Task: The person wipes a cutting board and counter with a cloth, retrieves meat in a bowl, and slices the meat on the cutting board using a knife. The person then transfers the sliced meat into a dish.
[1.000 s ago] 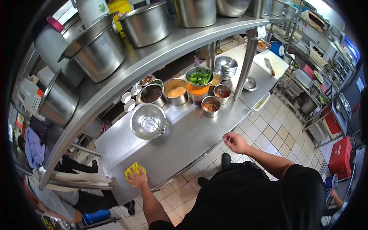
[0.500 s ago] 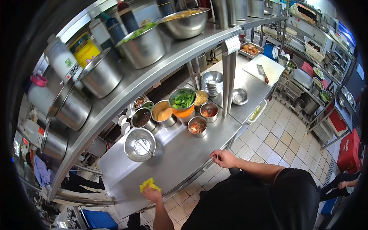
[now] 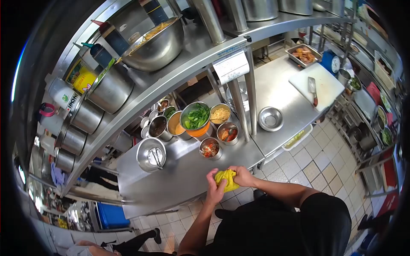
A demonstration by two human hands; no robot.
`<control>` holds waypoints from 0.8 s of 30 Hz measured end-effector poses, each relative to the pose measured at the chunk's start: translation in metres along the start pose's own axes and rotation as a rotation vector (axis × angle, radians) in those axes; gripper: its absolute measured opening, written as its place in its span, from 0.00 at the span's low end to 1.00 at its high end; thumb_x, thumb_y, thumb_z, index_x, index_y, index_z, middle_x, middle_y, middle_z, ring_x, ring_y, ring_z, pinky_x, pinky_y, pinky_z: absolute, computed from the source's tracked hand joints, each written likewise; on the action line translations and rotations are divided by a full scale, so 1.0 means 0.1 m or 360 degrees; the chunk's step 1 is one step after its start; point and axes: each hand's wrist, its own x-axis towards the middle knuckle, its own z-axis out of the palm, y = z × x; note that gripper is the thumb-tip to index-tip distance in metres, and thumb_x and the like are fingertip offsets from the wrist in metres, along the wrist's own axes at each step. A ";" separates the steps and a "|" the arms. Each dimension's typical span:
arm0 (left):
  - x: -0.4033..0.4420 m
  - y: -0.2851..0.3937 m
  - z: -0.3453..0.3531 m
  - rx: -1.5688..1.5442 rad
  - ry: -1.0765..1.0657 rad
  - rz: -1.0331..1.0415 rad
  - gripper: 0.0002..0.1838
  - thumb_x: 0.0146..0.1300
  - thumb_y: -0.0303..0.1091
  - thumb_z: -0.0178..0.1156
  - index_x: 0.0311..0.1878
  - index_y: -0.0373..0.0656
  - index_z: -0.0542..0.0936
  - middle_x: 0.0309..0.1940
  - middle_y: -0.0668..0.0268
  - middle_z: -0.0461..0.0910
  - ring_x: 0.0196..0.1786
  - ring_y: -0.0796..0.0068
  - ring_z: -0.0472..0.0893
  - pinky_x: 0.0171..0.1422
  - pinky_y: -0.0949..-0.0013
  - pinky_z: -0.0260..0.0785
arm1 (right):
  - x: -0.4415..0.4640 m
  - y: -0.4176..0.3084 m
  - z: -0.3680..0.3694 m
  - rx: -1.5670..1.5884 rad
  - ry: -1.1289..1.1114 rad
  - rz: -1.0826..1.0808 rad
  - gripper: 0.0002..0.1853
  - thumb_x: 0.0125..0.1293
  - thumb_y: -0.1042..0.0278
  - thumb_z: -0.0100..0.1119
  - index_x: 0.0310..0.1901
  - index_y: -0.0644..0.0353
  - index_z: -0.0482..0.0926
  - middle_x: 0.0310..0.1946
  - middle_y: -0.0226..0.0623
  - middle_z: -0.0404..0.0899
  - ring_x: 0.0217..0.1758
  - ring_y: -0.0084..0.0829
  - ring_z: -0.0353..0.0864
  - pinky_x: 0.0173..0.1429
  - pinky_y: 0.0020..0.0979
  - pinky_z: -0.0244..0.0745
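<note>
My left hand and my right hand meet in front of my body, just over the near edge of the steel counter. Between them is a bunched yellow cloth. Fingers of the left hand curl along one side of it, and the right hand grips its other end. Closest to the hands is a steel pot with chopped red and white food. Further left stands a steel bowl with a utensil leaning inside.
Pots of leafy greens and yellow chopped food line the counter's back. A small bowl sits right; beyond it a cleaver lies on a white board. An overhead shelf carries pots. Lower left, a person's leg shows.
My left hand has lifted the yellow cloth off the counter's left part and brought it rightward. My right hand, earlier without the cloth, now grips it too. The view has shifted.
</note>
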 end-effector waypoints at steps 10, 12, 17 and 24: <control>-0.04 0.84 -0.36 0.0798 0.0331 0.0382 0.21 0.44 0.22 0.61 0.46 0.41 0.76 0.55 0.52 0.66 0.54 0.55 0.71 0.62 0.61 0.63 | 0.30 -0.38 -0.02 0.1905 -0.0738 0.0752 0.06 0.63 0.64 0.55 0.37 0.55 0.75 0.34 0.26 0.76 0.40 0.23 0.75 0.47 0.26 0.69; -0.09 1.00 -0.32 0.0826 0.0481 0.0460 0.22 0.47 0.28 0.60 0.50 0.41 0.75 0.56 0.49 0.65 0.56 0.50 0.69 0.63 0.57 0.61 | 0.42 -0.09 0.06 0.1987 -0.0666 0.1034 0.14 0.67 0.50 0.47 0.42 0.51 0.74 0.38 0.29 0.78 0.42 0.28 0.78 0.47 0.32 0.71; -0.14 0.66 0.00 0.1391 0.0239 0.0470 0.26 0.50 0.30 0.58 0.57 0.41 0.72 0.57 0.49 0.65 0.58 0.48 0.67 0.65 0.51 0.58 | 0.39 -0.05 0.69 0.2753 -0.1037 0.0912 0.16 0.70 0.52 0.39 0.45 0.51 0.75 0.42 0.32 0.78 0.47 0.33 0.77 0.57 0.37 0.70; -0.26 0.42 -0.45 0.1126 0.0361 0.0637 0.23 0.52 0.29 0.54 0.55 0.42 0.72 0.56 0.46 0.64 0.56 0.43 0.68 0.62 0.50 0.61 | 0.59 -0.34 0.82 0.2159 -0.0742 0.1176 0.26 0.66 0.36 0.41 0.44 0.51 0.76 0.42 0.34 0.79 0.45 0.34 0.77 0.52 0.37 0.72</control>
